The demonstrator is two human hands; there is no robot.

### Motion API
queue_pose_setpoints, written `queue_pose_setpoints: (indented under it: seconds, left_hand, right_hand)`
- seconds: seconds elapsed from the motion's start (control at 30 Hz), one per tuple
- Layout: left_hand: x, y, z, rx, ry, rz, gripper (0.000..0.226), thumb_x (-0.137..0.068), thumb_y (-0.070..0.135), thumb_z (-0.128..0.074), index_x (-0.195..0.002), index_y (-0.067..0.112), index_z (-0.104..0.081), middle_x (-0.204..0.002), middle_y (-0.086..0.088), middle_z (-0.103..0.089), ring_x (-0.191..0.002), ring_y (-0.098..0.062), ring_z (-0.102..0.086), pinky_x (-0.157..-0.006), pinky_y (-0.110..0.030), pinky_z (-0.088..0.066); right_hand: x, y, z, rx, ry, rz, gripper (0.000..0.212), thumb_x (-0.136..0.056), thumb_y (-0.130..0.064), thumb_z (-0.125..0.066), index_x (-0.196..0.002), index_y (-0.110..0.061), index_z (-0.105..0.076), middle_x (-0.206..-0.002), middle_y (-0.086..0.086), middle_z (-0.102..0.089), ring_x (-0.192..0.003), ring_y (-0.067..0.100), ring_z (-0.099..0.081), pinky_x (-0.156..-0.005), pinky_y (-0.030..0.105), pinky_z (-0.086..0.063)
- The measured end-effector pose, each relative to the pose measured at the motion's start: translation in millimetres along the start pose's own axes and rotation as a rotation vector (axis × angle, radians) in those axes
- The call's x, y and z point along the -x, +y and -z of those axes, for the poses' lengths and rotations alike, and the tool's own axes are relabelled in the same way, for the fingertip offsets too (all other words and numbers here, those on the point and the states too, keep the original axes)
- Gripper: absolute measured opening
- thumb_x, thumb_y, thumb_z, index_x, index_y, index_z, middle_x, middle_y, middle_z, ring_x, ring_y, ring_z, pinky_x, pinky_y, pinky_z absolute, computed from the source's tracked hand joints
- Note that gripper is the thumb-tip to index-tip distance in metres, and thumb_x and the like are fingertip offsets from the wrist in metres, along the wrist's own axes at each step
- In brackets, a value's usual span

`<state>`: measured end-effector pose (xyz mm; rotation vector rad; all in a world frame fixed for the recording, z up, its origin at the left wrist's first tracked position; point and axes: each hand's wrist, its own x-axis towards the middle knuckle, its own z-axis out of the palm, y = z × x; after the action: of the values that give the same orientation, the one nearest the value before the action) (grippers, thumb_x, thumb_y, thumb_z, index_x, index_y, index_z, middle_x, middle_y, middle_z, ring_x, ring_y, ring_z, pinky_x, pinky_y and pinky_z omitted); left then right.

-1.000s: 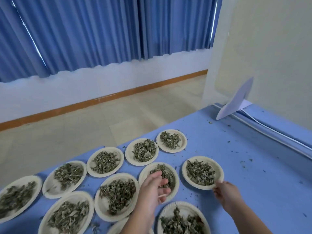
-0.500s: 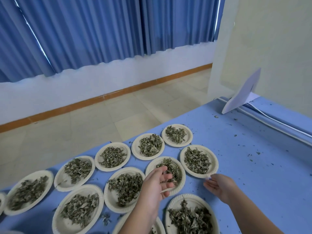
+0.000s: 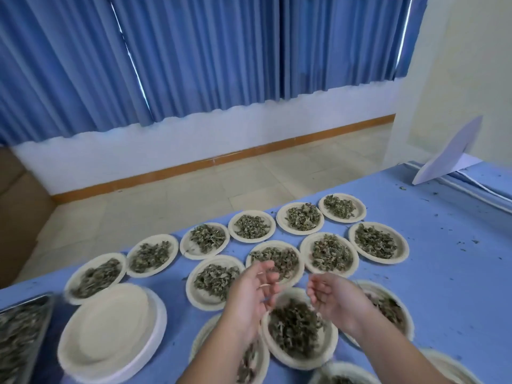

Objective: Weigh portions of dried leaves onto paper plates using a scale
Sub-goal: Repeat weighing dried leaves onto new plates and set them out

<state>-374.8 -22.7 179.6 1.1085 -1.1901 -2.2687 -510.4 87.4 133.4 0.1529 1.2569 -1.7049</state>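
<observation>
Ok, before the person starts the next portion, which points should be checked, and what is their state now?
1. Left hand free: ok, fingers relaxed, empty.
2. Right hand free: ok, empty.
3. Stack of empty round paper plates available: ok, at the left.
4. Grey metal tray holds dried leaves: ok.
5. Scale ready: cannot tell, none in view.
6. Blue table cover clean: not ok, leaf crumbs scattered.
</observation>
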Motion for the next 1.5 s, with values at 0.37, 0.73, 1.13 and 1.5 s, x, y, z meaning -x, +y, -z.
queue_pose_setpoints:
  seconds: [0.37,0.73,1.13,1.5]
  left_hand:
    - [68,-9,224,0.056,0.360,-0.436,0.017,-0.093,0.015,-0.051,-0.085,0.012,-0.066,-0.059,0.002,-0.053,-0.048,-0.012,-0.049,-0.050,-0.024,-0.032]
    - [154,-104,291,0.220,0.411,-0.509,0.017,-0.094,0.018,-0.051,-0.084,0.014,-0.065,-0.051,0.007,-0.053,-0.041,-0.008,-0.046,-0.048,-0.022,-0.030]
    - [187,-174,321,-0.203,0.639,-0.721,0.028,-0.097,0.013,-0.047,-0.082,0.018,-0.069,-0.065,0.009,-0.058,-0.061,-0.009,-0.054,-0.059,-0.030,-0.042]
    - [153,-172,354,-0.342,0.705,-0.646,0.018,-0.095,0.020,-0.052,-0.086,0.027,-0.065,-0.091,0.009,-0.068,-0.091,-0.012,-0.061,-0.076,-0.032,-0.043]
  right_hand:
    - [0,178,-170,0.161,-0.389,-0.016,0.012,-0.095,-0.010,-0.049,-0.092,-0.005,-0.060,-0.081,0.010,-0.065,-0.072,0.021,-0.064,-0.057,0.025,-0.050]
    - [68,243,-140,0.203,-0.407,0.127,0.014,-0.097,-0.008,-0.044,-0.089,-0.004,-0.054,-0.087,0.013,-0.063,-0.075,0.024,-0.062,-0.063,0.027,-0.049]
    - [104,262,-108,0.450,-0.289,0.262,0.006,-0.094,-0.006,-0.055,-0.096,-0.001,-0.058,-0.075,0.012,-0.066,-0.064,0.025,-0.065,-0.055,0.030,-0.053]
    - [76,258,-227,0.977,-0.336,0.635,0.016,-0.092,-0.011,-0.056,-0.105,-0.007,-0.065,-0.099,0.006,-0.063,-0.064,0.017,-0.062,-0.061,0.028,-0.053]
